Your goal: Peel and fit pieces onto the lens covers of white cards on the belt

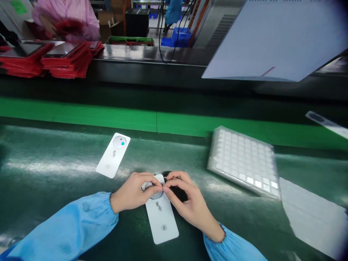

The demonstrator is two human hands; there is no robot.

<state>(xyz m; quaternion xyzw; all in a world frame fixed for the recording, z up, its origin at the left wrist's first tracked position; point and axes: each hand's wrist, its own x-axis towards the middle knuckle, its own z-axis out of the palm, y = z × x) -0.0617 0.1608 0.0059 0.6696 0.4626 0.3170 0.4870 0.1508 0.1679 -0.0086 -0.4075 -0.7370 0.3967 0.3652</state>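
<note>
A white rounded panel with dark printed marks (162,226), shaped like a phone back cover, lies on the green bench in front of me. Over its upper end, at a round ring area, my left hand (138,191) and my right hand (187,197) meet with thumbs and fingertips pinched together. Whatever sits between those fingertips is too small to make out. To the left lies a similar white panel (111,161), its round area bearing a small blue dot. On the right is a clear tray (241,159) with rows of small white squares.
A white sheet (312,217) lies right of the tray, and a pale strip (326,125) is at the far right. Red-wrapped stacks (65,59) stand across the bench near a person in pink (89,18). A large white board (274,40) hangs at upper right.
</note>
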